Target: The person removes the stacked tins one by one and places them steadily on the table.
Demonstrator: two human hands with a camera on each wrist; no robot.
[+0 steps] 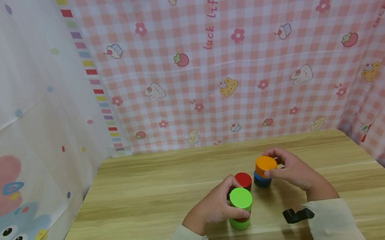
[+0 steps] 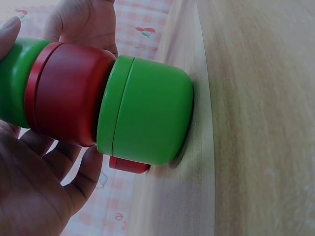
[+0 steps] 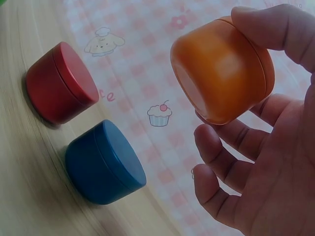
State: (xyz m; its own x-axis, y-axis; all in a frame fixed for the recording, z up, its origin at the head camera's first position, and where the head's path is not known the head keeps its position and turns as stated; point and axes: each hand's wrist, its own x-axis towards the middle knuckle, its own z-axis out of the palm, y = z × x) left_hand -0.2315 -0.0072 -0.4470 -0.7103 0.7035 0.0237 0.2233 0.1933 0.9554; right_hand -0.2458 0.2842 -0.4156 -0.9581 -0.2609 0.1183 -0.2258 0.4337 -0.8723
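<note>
The left hand [image 1: 220, 203] curls thumb and fingers round the upper lime-green, smooth round tin [image 1: 241, 198] of a stack. Under that grip, the left wrist view bares the satin red, lidded middle tin [image 2: 71, 93] and the smooth green, lidded bottom tin [image 2: 147, 110], partly hidden from the head. The right hand [image 1: 292, 172] pinches a smooth orange, round lidded tin [image 1: 266, 164]. From the head it overlaps the satin blue, round tin [image 3: 106, 164]; the right wrist view shows a gap below the grip. A lone red, smooth round tin [image 1: 244, 180] stands just beyond the left grip.
</note>
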